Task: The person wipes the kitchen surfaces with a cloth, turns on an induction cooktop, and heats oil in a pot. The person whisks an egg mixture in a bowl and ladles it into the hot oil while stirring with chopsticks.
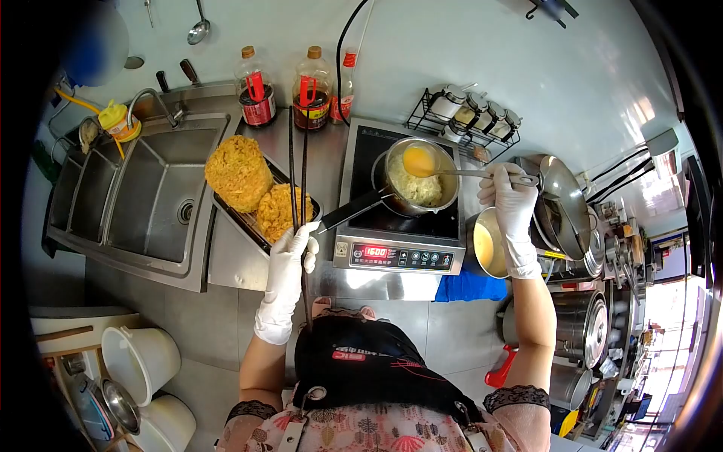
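My right hand (pixel 512 207), in a white glove, is closed on the handle of a ladle (pixel 465 172). The ladle's bowl is full of yellow liquid that looks like beaten egg, and it sits over a saucepan (pixel 456 188) holding a pale, bubbling mass. Long dark chopsticks (pixel 293 166) stand in my gloved left hand (pixel 285 275), which is closed around them. The saucepan's black handle (pixel 352 209) ends at my left fingertips; whether they touch it I cannot tell. Below my right wrist is a metal pot (pixel 480 264) with more yellow liquid.
The saucepan rests on an induction cooker (pixel 361 169) reading 1600. Golden fried cakes (pixel 239 175) lie on a tray (pixel 245 227) beside the sink (pixel 162 169). Sauce bottles (pixel 256 98) and a spice rack (pixel 468 124) line the wall. A wok (pixel 561 192) stands at right.
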`<control>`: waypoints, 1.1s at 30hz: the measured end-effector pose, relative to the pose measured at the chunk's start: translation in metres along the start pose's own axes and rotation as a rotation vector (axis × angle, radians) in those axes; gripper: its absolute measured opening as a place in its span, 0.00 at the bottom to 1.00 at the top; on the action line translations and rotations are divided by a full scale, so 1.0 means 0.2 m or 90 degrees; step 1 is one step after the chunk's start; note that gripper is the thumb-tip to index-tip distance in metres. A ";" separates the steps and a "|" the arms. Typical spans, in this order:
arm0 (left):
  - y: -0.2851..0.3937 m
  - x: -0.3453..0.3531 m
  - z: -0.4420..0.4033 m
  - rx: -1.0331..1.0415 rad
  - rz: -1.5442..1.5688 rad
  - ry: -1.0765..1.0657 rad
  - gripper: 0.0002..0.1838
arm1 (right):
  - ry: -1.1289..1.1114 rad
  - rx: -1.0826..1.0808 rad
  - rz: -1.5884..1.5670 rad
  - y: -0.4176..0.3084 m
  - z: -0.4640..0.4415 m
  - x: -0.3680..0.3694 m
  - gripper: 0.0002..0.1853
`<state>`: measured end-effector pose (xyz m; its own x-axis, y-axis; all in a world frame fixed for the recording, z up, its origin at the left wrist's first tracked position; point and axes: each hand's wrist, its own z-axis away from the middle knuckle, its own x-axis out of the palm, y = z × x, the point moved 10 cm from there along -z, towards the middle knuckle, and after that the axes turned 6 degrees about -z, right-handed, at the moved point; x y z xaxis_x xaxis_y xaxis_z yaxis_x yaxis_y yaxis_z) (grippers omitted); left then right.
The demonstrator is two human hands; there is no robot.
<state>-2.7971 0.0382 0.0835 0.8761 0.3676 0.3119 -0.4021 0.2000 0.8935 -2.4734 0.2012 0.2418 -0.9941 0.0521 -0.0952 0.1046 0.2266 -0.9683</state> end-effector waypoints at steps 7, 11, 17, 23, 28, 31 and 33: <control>0.01 0.00 0.00 0.003 -0.007 -0.003 0.18 | -0.004 -0.020 0.015 -0.04 -0.01 0.03 0.12; 0.01 0.00 0.00 0.000 -0.005 -0.003 0.18 | -0.003 -0.026 0.014 -0.04 -0.02 0.03 0.12; 0.01 0.00 -0.01 0.002 -0.004 -0.008 0.18 | -0.007 -0.040 0.015 -0.07 -0.02 0.05 0.11; 0.00 0.00 -0.02 -0.006 0.006 -0.004 0.18 | -0.013 -0.043 0.018 -0.06 -0.04 0.06 0.11; 0.01 0.00 -0.02 -0.009 0.006 0.000 0.18 | -0.016 -0.044 0.020 -0.05 -0.05 0.06 0.11; 0.01 0.00 -0.02 -0.009 0.011 -0.003 0.18 | -0.014 -0.040 0.018 -0.06 -0.05 0.07 0.11; 0.01 0.00 -0.02 -0.008 0.008 -0.002 0.18 | -0.018 -0.043 0.016 -0.06 -0.05 0.07 0.11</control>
<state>-2.7990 0.0425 0.0831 0.8717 0.3671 0.3246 -0.4168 0.2071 0.8851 -2.4881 0.2094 0.2554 -0.9914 0.0310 -0.1272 0.1307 0.2902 -0.9480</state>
